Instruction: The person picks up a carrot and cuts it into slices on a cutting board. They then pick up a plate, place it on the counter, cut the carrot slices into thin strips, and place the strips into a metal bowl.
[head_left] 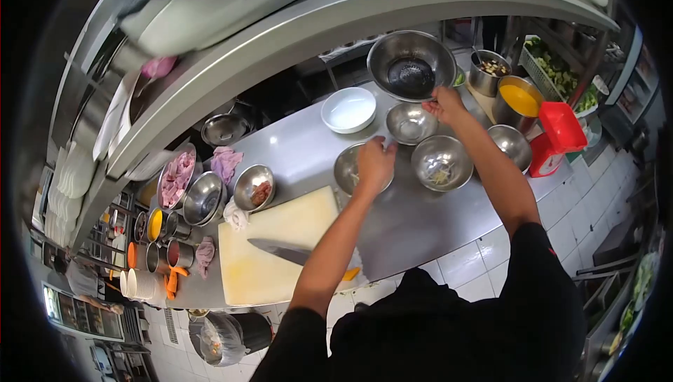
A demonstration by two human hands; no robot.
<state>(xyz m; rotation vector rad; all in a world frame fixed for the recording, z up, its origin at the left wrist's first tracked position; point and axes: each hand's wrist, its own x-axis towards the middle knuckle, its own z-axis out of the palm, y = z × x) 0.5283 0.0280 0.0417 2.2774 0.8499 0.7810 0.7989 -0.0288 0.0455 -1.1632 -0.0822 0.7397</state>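
My left hand (376, 163) is over a metal bowl (343, 172) with a little pale food in it. Its fingers curl down, and whatever they hold is hidden. My right hand (444, 106) has its fingers drawn together beside the rim of a large metal bowl (382, 66), above a smaller metal bowl (410, 124). What it grips, if anything, is too small to make out. Close by, another metal bowl (442, 163) contains pale shreds. A white bowl (348, 110) stands left of the large one.
A knife (277, 249) lies on the cutting board (245, 270). A red scale (561, 130) and a pot of yellow liquid (519, 98) stand at right. Raw meat fills a bowl (179, 179) at left. A steel shelf (294, 35) arches overhead.
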